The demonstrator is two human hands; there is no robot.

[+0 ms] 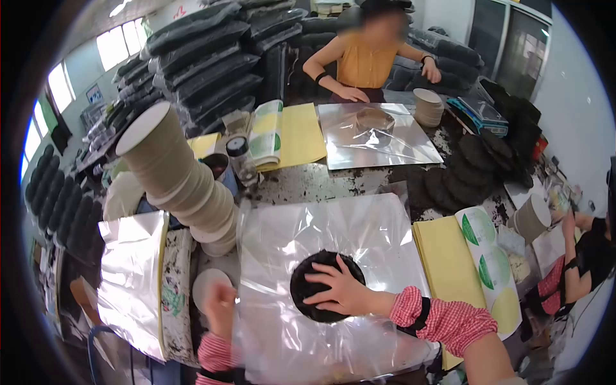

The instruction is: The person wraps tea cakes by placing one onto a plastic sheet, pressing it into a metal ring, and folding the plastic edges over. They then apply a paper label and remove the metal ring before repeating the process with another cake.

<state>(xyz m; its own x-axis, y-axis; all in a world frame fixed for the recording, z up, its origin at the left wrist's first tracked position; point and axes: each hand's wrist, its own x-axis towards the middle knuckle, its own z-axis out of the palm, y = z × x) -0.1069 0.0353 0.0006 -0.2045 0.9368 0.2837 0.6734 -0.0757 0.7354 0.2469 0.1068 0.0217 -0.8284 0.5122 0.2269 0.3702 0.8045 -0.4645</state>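
My right hand (340,290) lies with fingers spread on a dark round cake (321,309) that looks like dried seaweed. The cake rests on clear plastic film over a shiny silver sheet (301,221) in front of me. At the sheet's left edge, my left hand (220,307) is curled and somewhat blurred; whatever its fingers may hold is hidden. Just behind that hand lies a pale round disc (206,285), partly covered by it.
Left stands a tall leaning stack of pale discs (179,170), with silver sheets (131,276) below. Yellow paper (446,253) and printed sheets (487,256) lie right. Dark round cakes (462,179) pile beyond. A person in yellow (362,61) sits opposite; another person (581,256) is at right.
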